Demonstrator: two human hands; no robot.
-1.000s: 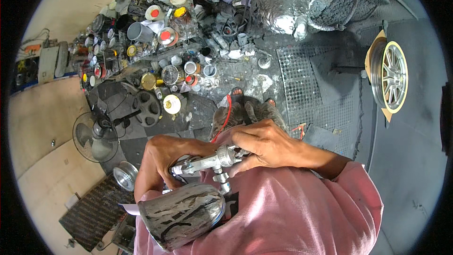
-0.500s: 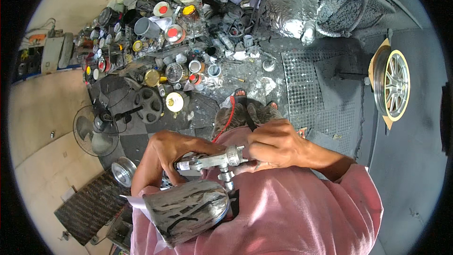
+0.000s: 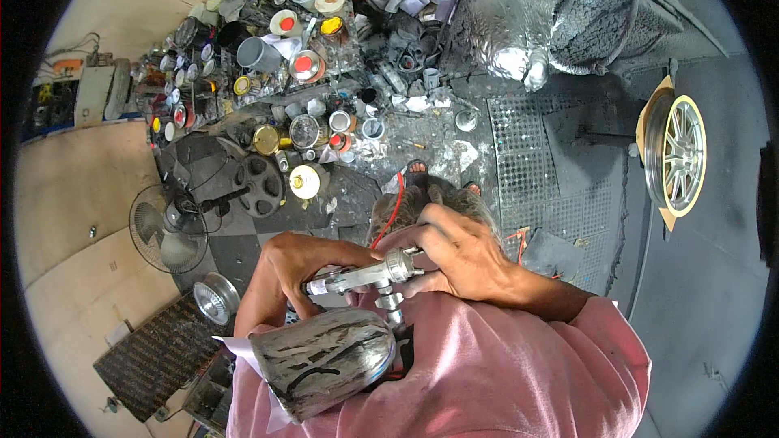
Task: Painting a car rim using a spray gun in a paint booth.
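A silver spray gun point(image 3: 363, 277) lies sideways in front of my chest. My left hand point(image 3: 296, 264) is wrapped round its handle end, with part of the fingers hidden behind the gun. Joined to the gun by a metal fitting, a paint-streaked metal cup point(image 3: 324, 363) rests close to my pink shirt. My right hand point(image 3: 466, 258) is curled at the front of the gun, fingers above and thumb below the ridged air cap point(image 3: 400, 265). The exact contact of its fingertips is partly hidden. A red hose point(image 3: 395, 212) runs down past my legs.
A wheel rim point(image 3: 684, 154) is mounted at the right wall. Paint cans and tubs crowd a bench point(image 3: 272, 97) at the far left, with more cans on the floor. A fan point(image 3: 166, 229) stands left, near another rim point(image 3: 216, 298). Perforated matting point(image 3: 519, 146) covers the floor at right.
My right hand has shifted slightly left and turned, its fingers now reaching more over the air cap. The left hand keeps its hold on the gun. The whole view has moved a little.
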